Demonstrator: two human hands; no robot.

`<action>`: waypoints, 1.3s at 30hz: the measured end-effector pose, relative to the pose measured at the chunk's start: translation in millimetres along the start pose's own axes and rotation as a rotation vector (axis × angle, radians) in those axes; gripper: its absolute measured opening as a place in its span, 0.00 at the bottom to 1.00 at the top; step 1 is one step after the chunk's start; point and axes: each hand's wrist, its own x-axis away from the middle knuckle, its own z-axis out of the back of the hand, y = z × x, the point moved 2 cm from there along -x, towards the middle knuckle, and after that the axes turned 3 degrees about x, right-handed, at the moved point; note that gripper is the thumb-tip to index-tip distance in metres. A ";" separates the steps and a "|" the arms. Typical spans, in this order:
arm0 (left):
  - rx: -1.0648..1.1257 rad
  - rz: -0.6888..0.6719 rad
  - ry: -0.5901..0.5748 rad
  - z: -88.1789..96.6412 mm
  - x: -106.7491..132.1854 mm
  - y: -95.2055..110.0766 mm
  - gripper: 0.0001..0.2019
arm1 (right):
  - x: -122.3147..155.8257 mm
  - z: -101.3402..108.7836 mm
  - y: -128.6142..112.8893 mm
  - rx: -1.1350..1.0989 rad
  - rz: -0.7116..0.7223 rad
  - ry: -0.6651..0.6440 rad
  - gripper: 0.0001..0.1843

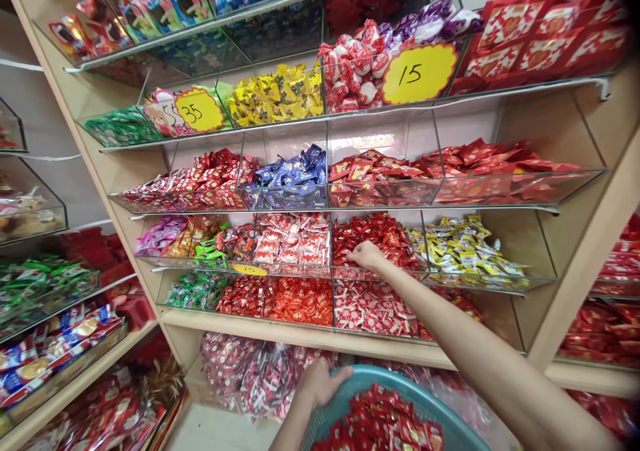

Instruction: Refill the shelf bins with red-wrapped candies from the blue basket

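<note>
Under right grip (367, 256), red candies (391, 235); left grip (320, 383) clasps basket (395, 378)

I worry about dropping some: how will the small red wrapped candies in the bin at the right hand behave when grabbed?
Probably light: the red candies are small and heaped loosely. Their glossy wrappers look slippery, so a few could slide from the right hand. The flat packets would likely shift, not roll.
</note>
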 end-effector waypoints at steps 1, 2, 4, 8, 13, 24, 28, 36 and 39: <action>-0.005 0.000 0.000 0.1 0.0 0.4 0.38 | 0.6 -0.3 0.3 -0.021 0.009 0.003 0.12; -0.009 0.001 0.000 0.2 0.1 0.7 0.38 | 1.1 -0.8 0.6 -0.045 0.021 0.008 0.12; -0.014 0.011 0.005 0.7 0.3 0.9 0.38 | 1.9 -1.4 0.8 -0.097 0.050 0.029 0.12; -0.024 0.018 0.001 1.5 0.2 0.1 0.38 | 6.5 6.2 -0.8 -0.210 0.112 0.088 0.11; -0.056 0.010 0.000 2.6 0.8 0.6 0.39 | 33.2 41.6 -0.5 -0.359 0.224 0.133 0.09; -0.085 -0.001 0.004 2.8 6.0 9.1 0.40 | 156.5 14.9 51.0 -0.371 0.397 -0.395 0.08; -0.099 0.000 0.020 2.7 5.8 8.5 0.41 | 183.5 -32.0 80.4 -0.365 0.324 -0.549 0.05; -0.127 -0.036 0.029 2.4 7.0 8.7 0.39 | 206.5 -89.0 109.1 -0.372 0.291 -0.703 0.04; -0.115 -0.035 0.038 1.5 6.0 7.7 0.38 | 205.4 -100.6 118.8 -0.368 0.278 -0.732 0.04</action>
